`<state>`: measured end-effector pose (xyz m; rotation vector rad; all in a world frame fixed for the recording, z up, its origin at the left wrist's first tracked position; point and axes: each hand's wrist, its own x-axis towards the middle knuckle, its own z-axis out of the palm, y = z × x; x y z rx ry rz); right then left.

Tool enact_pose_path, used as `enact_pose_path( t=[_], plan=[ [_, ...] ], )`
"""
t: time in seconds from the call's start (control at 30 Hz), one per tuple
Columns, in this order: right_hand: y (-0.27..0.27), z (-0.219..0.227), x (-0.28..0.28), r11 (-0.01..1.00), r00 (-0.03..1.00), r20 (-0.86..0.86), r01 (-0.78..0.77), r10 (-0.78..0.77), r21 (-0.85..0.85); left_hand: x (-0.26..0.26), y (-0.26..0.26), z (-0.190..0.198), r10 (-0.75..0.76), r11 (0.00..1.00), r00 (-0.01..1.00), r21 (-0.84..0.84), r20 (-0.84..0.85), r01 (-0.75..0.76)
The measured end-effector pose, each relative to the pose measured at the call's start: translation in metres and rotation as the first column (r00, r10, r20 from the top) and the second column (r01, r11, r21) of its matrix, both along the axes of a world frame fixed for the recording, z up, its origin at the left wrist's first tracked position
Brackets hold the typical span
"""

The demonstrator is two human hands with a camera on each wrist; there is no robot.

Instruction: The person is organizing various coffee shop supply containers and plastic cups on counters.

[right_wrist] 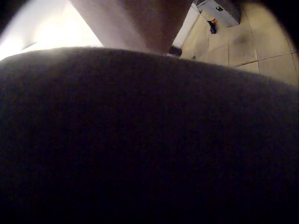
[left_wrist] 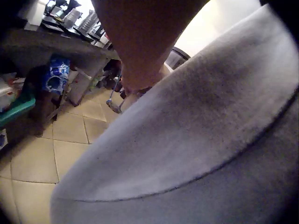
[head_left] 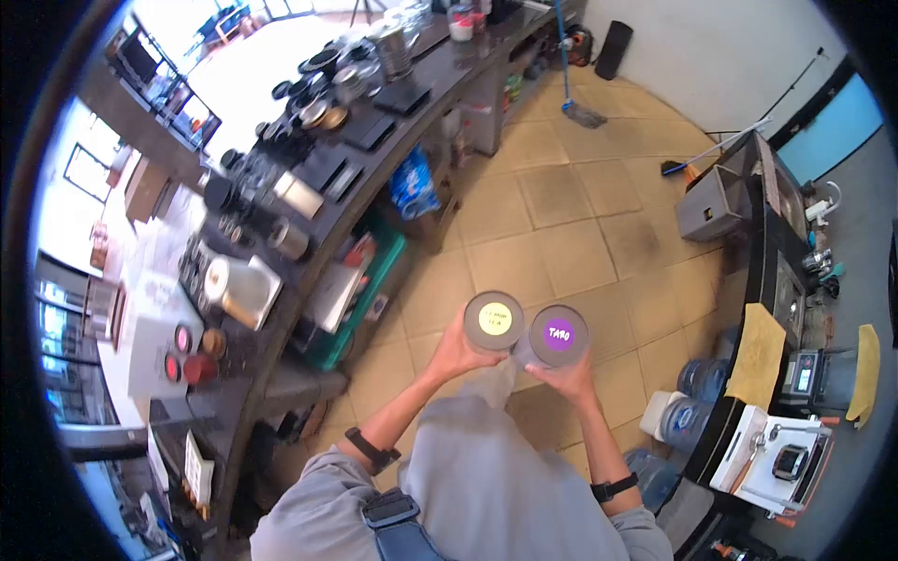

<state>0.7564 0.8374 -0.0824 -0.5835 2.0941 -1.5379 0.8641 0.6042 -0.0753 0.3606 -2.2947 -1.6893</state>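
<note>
Two round jars with dark lids are held side by side over the floor in the head view. My left hand point(head_left: 462, 352) grips the lemon tea jar point(head_left: 494, 321), which has a yellow label on its lid. My right hand point(head_left: 567, 375) grips the taro jar point(head_left: 559, 335), whose label is purple. The two jars are very close together; whether they touch I cannot tell. Grey cloth fills much of the left wrist view, where part of the left hand point(left_wrist: 140, 79) shows beyond the forearm. Dark cloth covers most of the right wrist view and hides the right hand.
A long counter point(head_left: 323, 238) on the left bears cups, lids and a white pitcher point(head_left: 236, 285). Below it is a green tray point(head_left: 367, 313). On the right stand a grey bin point(head_left: 708, 208), water bottles point(head_left: 686, 421) and a counter with a scale point(head_left: 803, 379). A mop point(head_left: 585, 115) lies farther back.
</note>
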Motion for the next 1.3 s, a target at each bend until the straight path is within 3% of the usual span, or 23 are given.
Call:
enact_pose_path(
  t=[0.03, 0.1, 0.2, 0.33, 0.4, 0.43, 0.53, 0.6, 0.7, 0.8, 0.9, 0.97, 1.0, 1.23, 1.3],
  plan=[
    [-0.003, -0.002, -0.024, 1.000, 1.000, -0.010, 0.018, -0.018, 0.000, -0.028, -0.005, -0.002, -0.018, 1.000, 1.000, 0.000, -0.010, 0.018],
    [-0.012, 0.006, -0.067, 0.998, 0.998, 0.018, 0.057, -0.057, 0.004, -0.078, -0.011, -0.003, -0.051, 0.985, 0.997, 0.169, 0.059, 0.041],
    [-0.034, 0.036, -0.139, 0.997, 1.000, -0.022, -0.001, -0.001, -0.078, -0.154, -0.026, -0.002, -0.027, 0.998, 0.999, 0.053, 0.025, 0.026],
    [-0.057, 0.028, -0.228, 0.997, 0.989, 0.133, -0.067, 0.062, 0.034, -0.235, -0.057, 0.014, -0.026, 0.985, 0.999, 0.173, 0.034, 0.020],
    [-0.080, 0.033, -0.265, 0.999, 1.000, -0.018, -0.011, 0.010, -0.044, -0.271, -0.072, 0.018, 0.043, 0.994, 0.999, 0.097, -0.006, -0.042],
    [-0.092, 0.036, -0.286, 0.999, 1.000, -0.012, -0.023, 0.023, -0.039, -0.288, -0.081, 0.016, 0.055, 0.993, 0.998, 0.101, -0.001, -0.055],
    [-0.133, 0.035, -0.356, 0.994, 0.995, 0.001, -0.102, 0.102, -0.027, -0.336, -0.113, 0.008, 0.126, 0.989, 0.992, 0.069, 0.019, -0.127],
    [-0.159, 0.023, -0.402, 0.971, 0.971, -0.029, -0.238, 0.238, 0.006, -0.365, -0.132, 0.006, 0.219, 0.975, 0.975, 0.046, -0.027, -0.218],
    [-0.212, 0.014, -0.475, 0.920, 0.911, -0.128, -0.391, 0.392, 0.034, -0.414, -0.164, 0.012, 0.327, 0.945, 0.945, -0.010, -0.006, -0.327],
    [-0.271, 0.034, -0.539, 0.891, 0.891, -0.031, -0.451, 0.453, 0.042, -0.458, -0.196, 0.013, 0.447, 0.895, 0.894, -0.010, 0.018, -0.447],
    [-0.331, 0.035, -0.599, 0.827, 0.829, -0.070, -0.559, 0.555, -0.057, -0.501, -0.234, 0.017, 0.564, 0.823, 0.826, -0.086, 0.014, -0.561],
    [-0.370, 0.031, -0.634, 0.790, 0.790, -0.058, -0.612, 0.610, -0.031, -0.523, -0.251, 0.026, 0.667, 0.738, 0.745, -0.124, -0.015, -0.663],
    [-0.391, 0.029, -0.650, 0.771, 0.770, -0.060, -0.636, 0.635, -0.010, -0.531, -0.266, 0.017, 0.674, 0.737, 0.739, -0.060, -0.003, -0.673],
    [-0.541, 0.031, -0.717, 0.731, 0.735, -0.114, -0.678, 0.669, -0.079, -0.599, -0.362, 0.013, 0.778, 0.626, 0.627, -0.036, -0.033, -0.779],
    [-0.582, 0.026, -0.733, 0.733, 0.727, -0.215, -0.677, 0.652, -0.065, -0.615, -0.390, 0.008, 0.806, 0.589, 0.591, -0.060, -0.026, -0.806]
  ],
)
